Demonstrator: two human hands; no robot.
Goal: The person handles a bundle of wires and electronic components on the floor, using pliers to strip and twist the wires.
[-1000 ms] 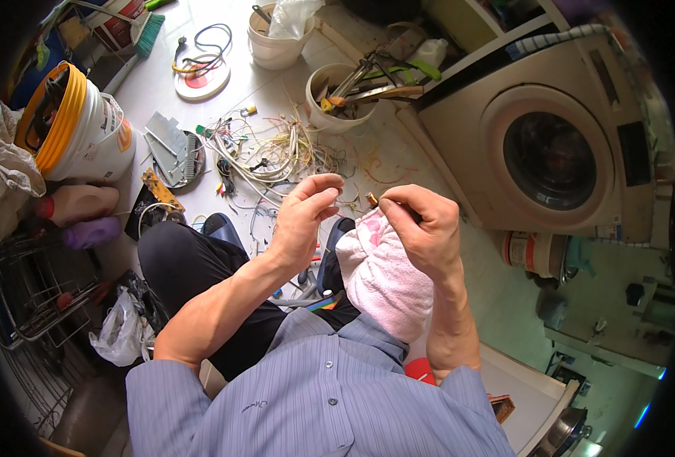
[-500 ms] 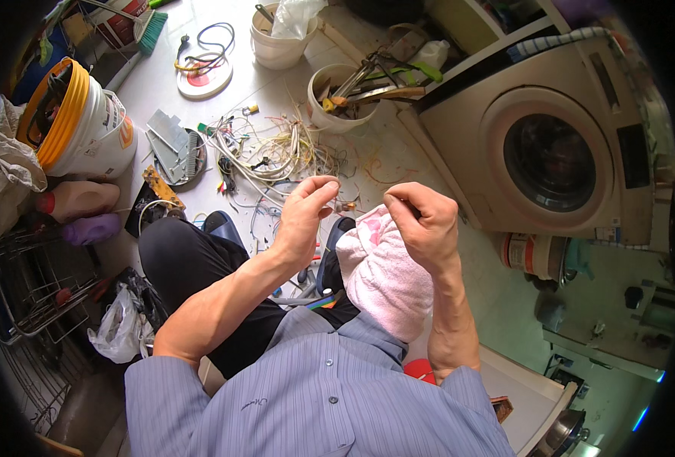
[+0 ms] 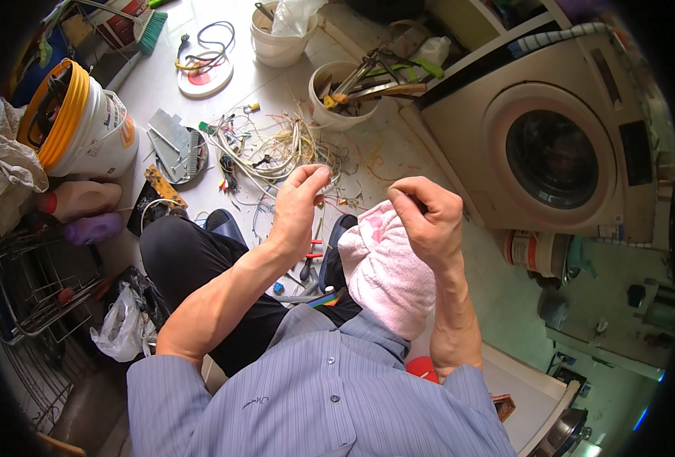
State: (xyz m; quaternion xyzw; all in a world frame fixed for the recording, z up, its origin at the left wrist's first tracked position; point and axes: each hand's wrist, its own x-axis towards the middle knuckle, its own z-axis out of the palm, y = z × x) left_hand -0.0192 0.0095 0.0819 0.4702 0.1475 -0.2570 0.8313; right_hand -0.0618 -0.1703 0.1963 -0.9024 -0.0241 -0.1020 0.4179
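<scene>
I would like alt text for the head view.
A seated person's left hand and right hand, both curled, are raised apart, the right one over a pink towel. Beyond, tangled wires lie on the floor, with a washing machine at right.

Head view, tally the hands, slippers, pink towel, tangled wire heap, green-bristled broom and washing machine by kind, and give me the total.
Left hand and right hand: 2
Left slipper and right slipper: 2
Pink towel: 1
Tangled wire heap: 1
Green-bristled broom: 1
Washing machine: 1
Total: 8
</scene>
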